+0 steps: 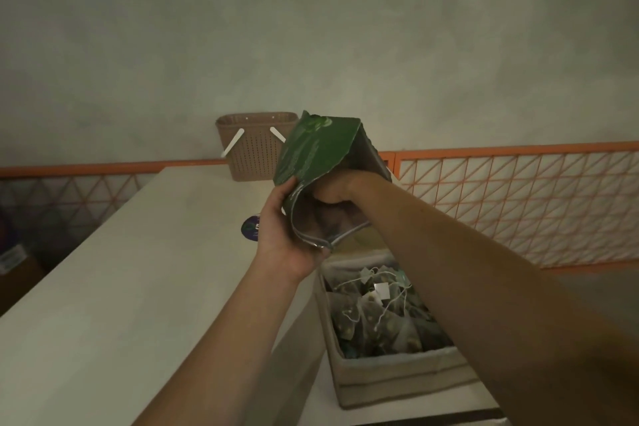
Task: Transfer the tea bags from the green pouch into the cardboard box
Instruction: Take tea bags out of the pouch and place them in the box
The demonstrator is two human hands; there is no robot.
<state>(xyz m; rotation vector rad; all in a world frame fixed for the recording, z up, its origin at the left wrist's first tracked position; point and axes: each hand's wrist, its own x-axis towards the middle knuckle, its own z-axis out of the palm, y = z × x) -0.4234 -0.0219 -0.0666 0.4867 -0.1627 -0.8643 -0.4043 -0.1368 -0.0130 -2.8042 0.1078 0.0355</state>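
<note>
The green pouch is held up in the air, tilted, its silver-lined mouth facing me and down. My left hand grips the pouch's left edge near the mouth. My right hand reaches inside the pouch; its fingers are hidden there, so what they hold cannot be seen. Below the pouch stands the open cardboard box, holding several mesh tea bags with white strings and paper tags.
A beige woven plastic basket stands at the back against the wall. A round dark purple label lies on the white table. An orange wire-grid rail runs behind and to the right.
</note>
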